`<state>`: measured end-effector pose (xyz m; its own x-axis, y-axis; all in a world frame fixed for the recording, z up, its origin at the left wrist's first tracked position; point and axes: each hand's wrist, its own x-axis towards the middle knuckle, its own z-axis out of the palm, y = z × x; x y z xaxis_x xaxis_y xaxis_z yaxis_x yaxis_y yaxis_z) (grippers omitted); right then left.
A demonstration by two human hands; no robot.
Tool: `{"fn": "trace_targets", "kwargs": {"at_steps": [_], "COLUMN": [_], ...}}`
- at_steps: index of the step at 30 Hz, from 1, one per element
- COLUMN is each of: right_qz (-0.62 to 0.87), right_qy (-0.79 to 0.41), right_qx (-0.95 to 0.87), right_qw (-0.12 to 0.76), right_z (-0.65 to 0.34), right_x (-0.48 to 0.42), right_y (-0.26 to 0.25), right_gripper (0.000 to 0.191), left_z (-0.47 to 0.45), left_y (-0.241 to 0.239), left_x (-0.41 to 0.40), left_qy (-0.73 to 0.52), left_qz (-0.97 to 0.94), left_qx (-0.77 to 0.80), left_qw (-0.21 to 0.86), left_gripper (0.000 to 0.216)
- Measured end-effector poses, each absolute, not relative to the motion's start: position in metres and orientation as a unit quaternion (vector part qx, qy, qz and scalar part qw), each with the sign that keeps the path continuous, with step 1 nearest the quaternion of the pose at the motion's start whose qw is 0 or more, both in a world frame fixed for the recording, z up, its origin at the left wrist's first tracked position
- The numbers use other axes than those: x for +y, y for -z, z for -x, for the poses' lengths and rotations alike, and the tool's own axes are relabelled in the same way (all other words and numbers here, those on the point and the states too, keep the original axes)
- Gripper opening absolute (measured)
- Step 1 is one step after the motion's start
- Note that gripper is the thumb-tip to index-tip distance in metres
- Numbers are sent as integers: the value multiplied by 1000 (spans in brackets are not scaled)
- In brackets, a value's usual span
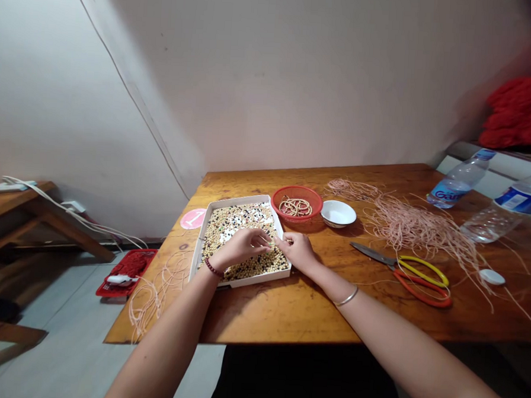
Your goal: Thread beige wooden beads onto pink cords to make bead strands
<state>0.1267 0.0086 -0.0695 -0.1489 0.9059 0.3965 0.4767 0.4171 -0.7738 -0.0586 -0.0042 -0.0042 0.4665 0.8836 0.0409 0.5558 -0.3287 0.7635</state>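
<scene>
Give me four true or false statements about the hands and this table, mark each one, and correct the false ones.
1. The left hand and right hand are both over the shallow white rectangular tray of mixed beads. True.
2. A thin silver bangle is on the left wrist. False: it is on the right wrist; the left wrist wears a dark red beaded bracelet.
3. The round red plastic basket holds coiled beaded strands. True.
4. The small round white bowl stands left of the basket. False: it stands to the basket's right.
</scene>
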Motion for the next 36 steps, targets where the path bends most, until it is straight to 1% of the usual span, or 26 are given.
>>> {"fn": "trace_targets", "kwargs": {"at_steps": [10, 15, 28, 36], "right_qz": [496, 497, 491, 488], "right_qy": [-194, -190, -203, -197], "right_qx": [-723, -725, -736, -740], "right_qw": [440, 438, 419, 419], "right_z": [-128, -128, -128, -128], "right_x": [5, 5, 5, 3], "right_y": [64, 63, 63, 62], "right_gripper": [44, 45, 46, 45], "left_z": [60, 62, 63, 62], "left_y": [5, 8, 8, 2], "left_x": [-3, -2, -3, -5], "left_qy": [-234, -233, -234, -227], "left_qz": [-783, -794, -793, -798], "left_qx": [458, 453, 455, 444], "left_qw": [350, 331, 331, 338], "left_gripper": [31, 30, 24, 28]}}
